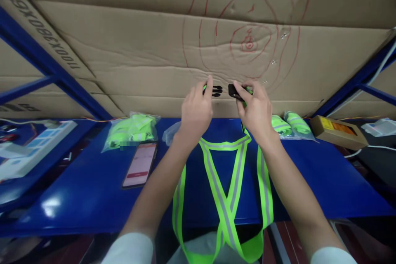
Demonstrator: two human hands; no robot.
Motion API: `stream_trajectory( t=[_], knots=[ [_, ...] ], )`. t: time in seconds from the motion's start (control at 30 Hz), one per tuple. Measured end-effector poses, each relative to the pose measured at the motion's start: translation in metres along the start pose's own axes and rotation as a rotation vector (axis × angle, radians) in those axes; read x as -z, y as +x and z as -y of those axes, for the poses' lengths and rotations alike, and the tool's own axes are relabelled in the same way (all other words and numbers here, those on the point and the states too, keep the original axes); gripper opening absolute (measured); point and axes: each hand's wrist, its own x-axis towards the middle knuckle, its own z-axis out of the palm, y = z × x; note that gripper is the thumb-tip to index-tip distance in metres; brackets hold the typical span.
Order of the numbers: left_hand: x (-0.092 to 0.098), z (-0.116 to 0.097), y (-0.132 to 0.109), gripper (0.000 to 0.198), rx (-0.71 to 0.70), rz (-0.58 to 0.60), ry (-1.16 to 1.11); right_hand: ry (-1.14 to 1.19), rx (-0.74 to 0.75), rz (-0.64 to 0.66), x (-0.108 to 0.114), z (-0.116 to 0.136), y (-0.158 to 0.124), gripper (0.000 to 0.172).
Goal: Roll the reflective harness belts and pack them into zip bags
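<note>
My left hand grips the pronged half of a black side-release buckle, its prongs pointing right. Facing it across a small gap is the socket half of the buckle, pinched between the thumb and fingers of my right hand. The two halves are apart. Below my hands hangs a neon green reflective harness with grey stripes. Its straps cross in the middle and drape over the table's front edge. Part of the webbing at the buckle is hidden by my fingers.
On the blue table lie a phone and a plastic bag of green straps. More bagged straps and a small cardboard box sit at right. A cardboard panel with red rings stands behind. A power strip is at left.
</note>
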Motion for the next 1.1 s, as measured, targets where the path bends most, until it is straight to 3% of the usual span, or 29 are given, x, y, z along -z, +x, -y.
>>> stream_trajectory(
  t=[0.13,0.37,0.53,0.67,0.83,0.97,1.1],
  knots=[
    [-0.012,-0.003,-0.007,0.06,-0.004,0.061,-0.078,0.044,0.035,0.004,-0.011,0.006,-0.009,0.057],
    [-0.024,0.003,-0.005,0.057,-0.018,0.056,-0.198,0.083,0.053,0.056,-0.024,0.008,-0.01,0.061],
    [-0.015,-0.004,-0.004,0.066,-0.029,0.119,-0.156,0.119,0.037,0.097,-0.031,0.013,-0.009,0.061],
    [-0.014,-0.004,-0.006,0.071,-0.128,0.151,-0.303,0.135,0.052,0.121,-0.03,0.017,-0.009,0.058],
    [-0.013,0.012,-0.005,0.069,-0.204,0.19,-0.485,0.186,0.093,0.148,-0.019,0.015,-0.005,0.055],
    [-0.001,0.029,-0.001,0.061,-0.217,0.242,-0.512,0.337,0.167,0.246,-0.006,0.006,-0.001,0.056],
    [0.014,0.04,0.001,0.058,-0.198,0.277,-0.511,0.532,0.066,0.241,-0.002,-0.01,0.001,0.058]
  ],
)
